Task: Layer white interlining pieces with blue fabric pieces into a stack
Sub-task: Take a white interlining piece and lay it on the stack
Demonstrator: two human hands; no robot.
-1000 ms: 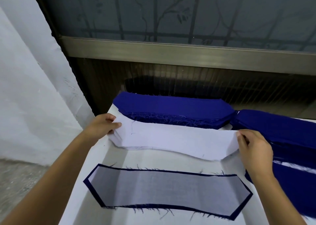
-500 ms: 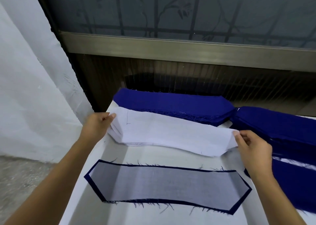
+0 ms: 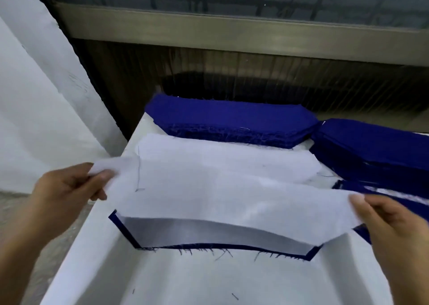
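White-covered table (image 3: 209,281), seen from above, set against a dark window wall with a metal sill (image 3: 232,33). A single white interlining piece (image 3: 220,200) is held in the air across the middle of the table, stretched between both hands and sagging slightly. It overlaps the far part of the layered stack (image 3: 209,232) lying flat near the front edge, where a pale interlining layer sits on a blue fabric piece whose frayed blue border (image 3: 125,230) shows around it. Behind the held piece lies the pile of white interlining pieces (image 3: 232,158). At the back edge is a thick stack of blue fabric pieces (image 3: 232,121), and a second blue stack (image 3: 371,151) lies to its right. Left hand (image 3: 67,188): thumb and fingers pinch the piece's left end. Right hand (image 3: 390,221): thumb and fingers pinch its right end.
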